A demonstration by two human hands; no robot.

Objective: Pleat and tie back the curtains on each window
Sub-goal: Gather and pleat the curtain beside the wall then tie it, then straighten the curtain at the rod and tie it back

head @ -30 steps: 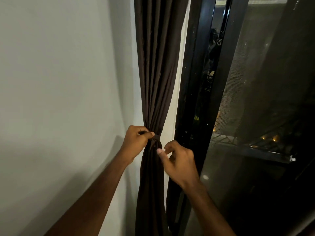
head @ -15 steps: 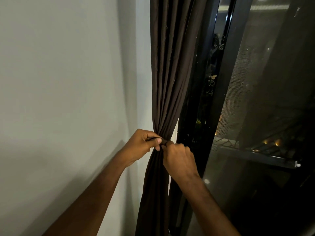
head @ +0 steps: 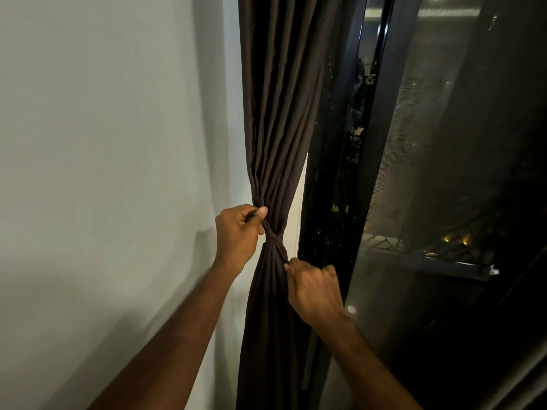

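Head view: dark curtain [head: 278,113] hangs gathered between wall [head: 103,143] and window frame [head: 334,173], cinched by tie-back [head: 275,239]. Left hand [head: 238,232] pinches one tie end upward; right hand [head: 313,288] grips the other end below, likely pulling opposite ways to tighten the knot.

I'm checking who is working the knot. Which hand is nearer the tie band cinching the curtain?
Left. The left hand pinches the tie's end right beside the tie band, just up and left of it. The right hand grips lower, below and right of the band.
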